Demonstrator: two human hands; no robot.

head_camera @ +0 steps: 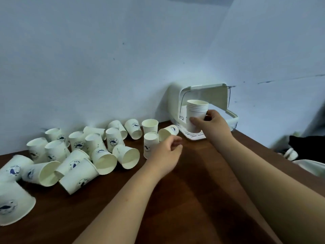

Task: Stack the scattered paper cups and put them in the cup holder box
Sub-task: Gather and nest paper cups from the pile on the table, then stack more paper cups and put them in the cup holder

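The right hand (211, 125) grips a stack of cups (196, 113) around its lower half. It holds the stack upright at the open mouth of the cup holder box (173, 103), which is just behind this hand with its lid (216, 95) raised. I judge that the step in hand is to put the stack inside. To do it well, the stack should go in upright and pass under the lid without touching it. The grip should be light, because paper walls bend easily.

The left hand (165, 155) has loosely curled fingers and holds nothing. One cup (150, 143) stands mouth down just beside it, and many scattered cups (79, 155) lie further to its left.

Everything is on a dark brown wooden table (184, 191) against a pale bluish wall (105, 59). To the right of the right arm there is a dark object (306, 147), too blurred to name.
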